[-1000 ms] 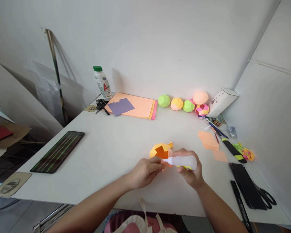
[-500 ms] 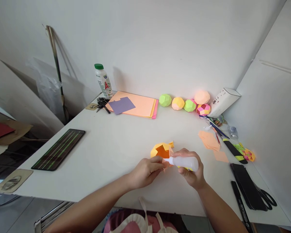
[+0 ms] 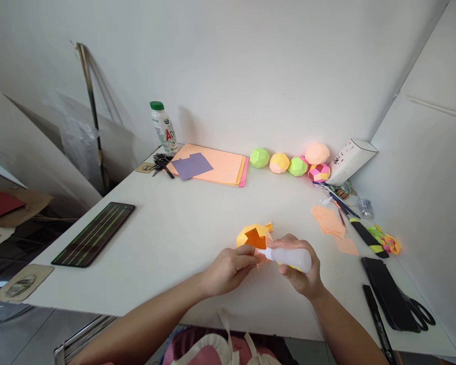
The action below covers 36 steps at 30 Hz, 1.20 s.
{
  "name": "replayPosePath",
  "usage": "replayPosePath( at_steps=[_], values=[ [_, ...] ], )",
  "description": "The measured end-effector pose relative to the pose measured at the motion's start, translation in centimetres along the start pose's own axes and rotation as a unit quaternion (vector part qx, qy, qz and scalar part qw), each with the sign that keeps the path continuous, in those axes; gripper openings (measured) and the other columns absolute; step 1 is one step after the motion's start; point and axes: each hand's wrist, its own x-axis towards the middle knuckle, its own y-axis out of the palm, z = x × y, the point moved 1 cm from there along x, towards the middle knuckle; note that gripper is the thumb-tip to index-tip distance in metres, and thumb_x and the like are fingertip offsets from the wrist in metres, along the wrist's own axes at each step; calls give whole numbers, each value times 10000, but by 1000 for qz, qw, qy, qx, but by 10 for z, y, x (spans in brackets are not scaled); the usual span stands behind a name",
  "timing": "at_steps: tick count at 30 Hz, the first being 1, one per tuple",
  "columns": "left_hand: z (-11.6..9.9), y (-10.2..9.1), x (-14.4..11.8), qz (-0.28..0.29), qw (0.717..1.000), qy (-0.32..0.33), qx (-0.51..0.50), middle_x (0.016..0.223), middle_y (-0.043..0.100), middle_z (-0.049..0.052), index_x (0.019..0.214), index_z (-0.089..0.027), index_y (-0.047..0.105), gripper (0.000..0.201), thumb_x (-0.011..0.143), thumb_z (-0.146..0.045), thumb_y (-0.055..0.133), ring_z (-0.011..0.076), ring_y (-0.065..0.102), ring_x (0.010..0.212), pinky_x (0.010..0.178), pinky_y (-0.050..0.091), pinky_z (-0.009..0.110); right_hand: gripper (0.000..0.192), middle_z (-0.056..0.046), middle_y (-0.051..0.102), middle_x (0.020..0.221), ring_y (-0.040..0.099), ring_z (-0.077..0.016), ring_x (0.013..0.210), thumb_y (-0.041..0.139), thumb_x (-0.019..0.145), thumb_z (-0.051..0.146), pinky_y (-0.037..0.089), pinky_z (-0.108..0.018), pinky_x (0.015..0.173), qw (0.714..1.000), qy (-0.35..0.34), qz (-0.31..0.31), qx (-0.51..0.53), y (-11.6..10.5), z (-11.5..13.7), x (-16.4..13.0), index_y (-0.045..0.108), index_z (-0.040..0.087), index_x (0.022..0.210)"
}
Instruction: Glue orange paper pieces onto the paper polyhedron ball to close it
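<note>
Near the table's [image 3: 197, 213] front edge, right hand [image 3: 307, 282] encloses glue bottle [image 3: 292, 257]; left hand [image 3: 226, 271] pinches paper ball [image 3: 256, 240] (perhaps for steadying).

The left fingers [image 3: 245, 250] partly hide the orange paper ball [image 3: 248, 232]; the bottom edge crops the marker [image 3: 378, 322].

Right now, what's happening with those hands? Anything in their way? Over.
Left hand: pinching near edge of open yellow-orange faceted paper ball. Right hand: gripping white plastic squeeze bottle, nozzle toward left hand. Loose peach paper pieces off right, clear of both hands.
</note>
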Motion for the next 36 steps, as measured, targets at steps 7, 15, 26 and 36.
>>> replayPosePath(
  at_steps=[7, 15, 26, 36],
  values=[
    [1, 0, -1, -1, 1000, -3, -7, 996, 659, 88, 1057, -184, 665, 277, 948, -164, 411, 151, 656, 821, 704, 526, 248, 252, -80, 740, 944, 647, -233, 798, 692, 829, 365, 537, -395, 662, 999, 7, 1, 33, 3, -1, -1, 612, 271, 1048],
    [-2, -1, 1, 6, 1000, -3, -11, 945, 654, 79, 1107, -185, 660, 306, 957, -168, 393, 141, 635, 772, 674, 507, 234, 274, -77, 733, 906, 691, -249, 847, 660, 841, 454, 562, -392, 684, 978, 165, -71, 107, 0, -21, -7, 591, 243, 1002],
    [0, -1, 0, 3, 1000, 1, -17, 947, 649, 82, 1113, -189, 660, 318, 954, -155, 386, 148, 639, 798, 697, 515, 241, 239, -67, 730, 922, 678, -224, 843, 695, 832, 384, 563, -362, 684, 979, 151, -78, 110, -6, -18, -7, 605, 246, 1004],
    [-1, -2, 1, 8, 1000, -3, -11, 932, 644, 90, 1120, -173, 658, 313, 945, -149, 399, 148, 634, 777, 678, 505, 234, 223, -44, 725, 938, 672, -207, 894, 678, 851, 354, 548, -344, 744, 981, 140, -52, 121, -1, -19, -8, 606, 270, 1045]
  ],
)
